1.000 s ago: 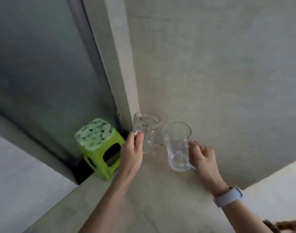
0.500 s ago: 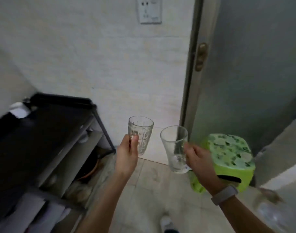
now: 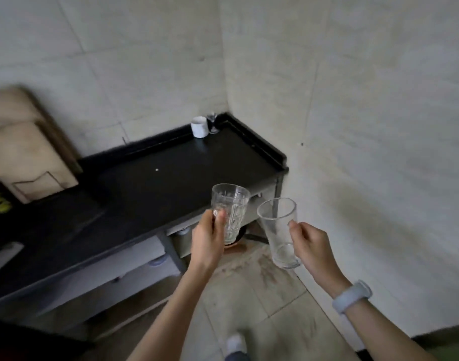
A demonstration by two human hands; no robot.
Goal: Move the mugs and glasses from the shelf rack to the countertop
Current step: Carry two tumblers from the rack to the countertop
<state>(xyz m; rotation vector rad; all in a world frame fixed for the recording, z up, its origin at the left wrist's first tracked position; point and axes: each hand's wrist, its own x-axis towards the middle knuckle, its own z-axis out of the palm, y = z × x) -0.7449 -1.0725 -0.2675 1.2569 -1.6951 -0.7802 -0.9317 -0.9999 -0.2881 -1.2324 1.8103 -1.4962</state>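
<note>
Left hand (image 3: 207,243) holds a patterned glass (image 3: 231,212) upright, grip wrapped round its lower half. Right hand (image 3: 311,246) grips a plain glass (image 3: 279,230), tilted a bit. Both carried in the air, near the black worktop (image 3: 155,194) edge, not yet set down. White mug (image 3: 200,126) & a small glass (image 3: 213,123) already sit in the far corner. Task looks approx midway; shelf rack contents can't be judged.

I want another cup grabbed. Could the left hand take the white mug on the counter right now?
Probably not yet. The left hand already holds a patterned glass, and the white mug sits in the counter's far corner, though nothing blocks the way.
</note>
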